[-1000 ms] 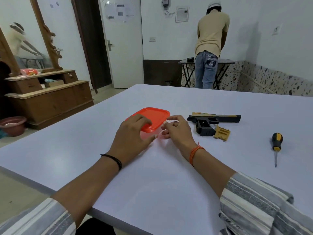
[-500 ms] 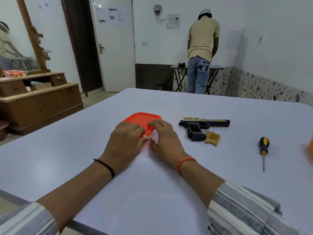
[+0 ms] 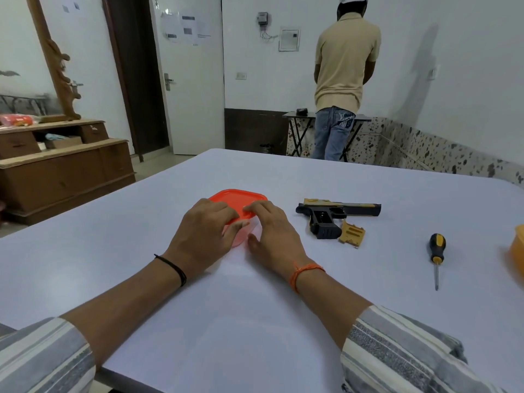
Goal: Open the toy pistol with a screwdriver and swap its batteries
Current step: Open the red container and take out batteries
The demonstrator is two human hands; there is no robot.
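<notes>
Left hand (image 3: pixel 205 231) on the near-left corner of the red-lidded container (image 3: pixel 238 204), fingers spread flat over the lid, thumb against the translucent wall. Right hand (image 3: pixel 272 236) just beside, fingertips curled onto the lid's near edge, thumb low against the wall; looks like prying at the lid or pressing it, cannot tell which. Likely thin, flexible plastic, light, apt to slide on the smooth white table (image 3: pixel 255 321) unless held down.

Right of the container, toy pistol (image 3: pixel 334 215) lying on its side, black grip toward the near edge, gold-topped barrel pointing right. Probably hollow plastic: light, stiff, brittle at clips. Best hold judged around the grip, flat against the table. Tan grip cover (image 3: pixel 352 233) off, touching the grip's right side; compartment apparently open already.

Further right, well apart, screwdriver (image 3: pixel 436 256), yellow-black handle away, tip toward the near edge; rolls easily. Far right, orange container (image 3: pixel 517 251), cut by the frame.

Nothing between pistol and hands. Person (image 3: pixel 344 78) standing beyond the table, back turned.
</notes>
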